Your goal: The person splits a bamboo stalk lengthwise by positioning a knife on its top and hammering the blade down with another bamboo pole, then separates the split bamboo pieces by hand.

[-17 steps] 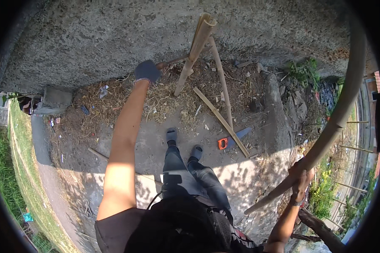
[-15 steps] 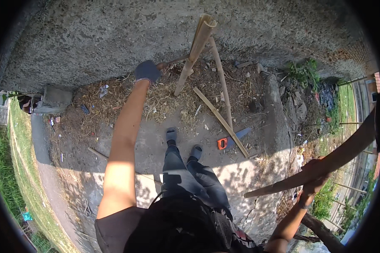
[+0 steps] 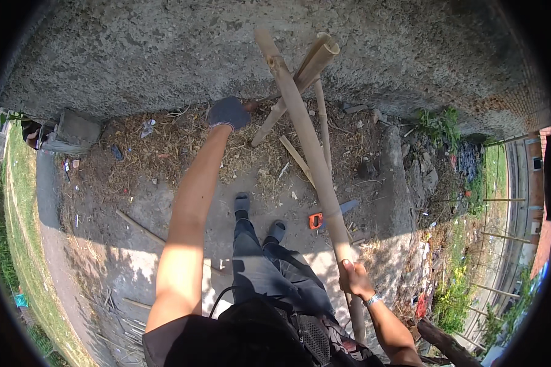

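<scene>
Your right hand [image 3: 353,279] sits closest to you, low at your right side, its fingers wrapped around the lower part of a long bamboo pole [image 3: 309,144]. From that grip the pole's long axis runs up and away to your left, and its top crosses a pair of leaning bamboo poles [image 3: 300,76] set against the rough concrete wall [image 3: 134,49]. Between your feet and the pole, an orange tape measure [image 3: 315,221] lies on the dirt ground [image 3: 134,202]. Farther out, your gloved left hand [image 3: 228,113] is stretched forward at full arm's length, closed near the wall just left of the leaning poles; I cannot tell what it holds.
</scene>
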Tool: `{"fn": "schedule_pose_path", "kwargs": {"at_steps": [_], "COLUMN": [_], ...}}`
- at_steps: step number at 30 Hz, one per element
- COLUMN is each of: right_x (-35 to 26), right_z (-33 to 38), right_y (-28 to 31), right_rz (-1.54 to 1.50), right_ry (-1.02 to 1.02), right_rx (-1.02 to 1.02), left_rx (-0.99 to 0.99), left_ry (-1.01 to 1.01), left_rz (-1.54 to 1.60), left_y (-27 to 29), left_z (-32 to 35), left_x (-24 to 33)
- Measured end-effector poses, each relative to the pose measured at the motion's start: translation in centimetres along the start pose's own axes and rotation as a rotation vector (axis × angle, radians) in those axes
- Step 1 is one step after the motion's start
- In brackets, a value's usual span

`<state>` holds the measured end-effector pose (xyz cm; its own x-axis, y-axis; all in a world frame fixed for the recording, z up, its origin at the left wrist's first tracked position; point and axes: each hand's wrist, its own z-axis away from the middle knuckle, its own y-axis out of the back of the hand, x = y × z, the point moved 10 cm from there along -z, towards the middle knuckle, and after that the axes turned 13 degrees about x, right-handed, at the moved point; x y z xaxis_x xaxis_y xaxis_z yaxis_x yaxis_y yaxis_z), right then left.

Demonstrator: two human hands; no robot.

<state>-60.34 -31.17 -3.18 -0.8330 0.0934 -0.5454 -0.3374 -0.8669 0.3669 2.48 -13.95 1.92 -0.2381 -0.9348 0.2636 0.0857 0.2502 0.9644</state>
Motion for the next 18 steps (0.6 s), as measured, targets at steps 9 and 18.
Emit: {"fn": "schedule_pose_path", "kwargs": {"at_steps": [9, 18], "right_x": [-12.6, -10.8], "right_z": [12.8, 16.5], "right_y": [11.9, 11.3], "right_rz": [-0.135, 0.027], "right_ry": [0.518, 0.870], "right_rx": [0.266, 0.419], "left_rx": [-0.041, 0.041], "left_ry": [0.016, 0.054], "left_rz": [0.066, 0.011], "left_y": [0.4, 0.2], "left_z": [1.5, 3.8], "left_x": [-0.3, -3.9]}}
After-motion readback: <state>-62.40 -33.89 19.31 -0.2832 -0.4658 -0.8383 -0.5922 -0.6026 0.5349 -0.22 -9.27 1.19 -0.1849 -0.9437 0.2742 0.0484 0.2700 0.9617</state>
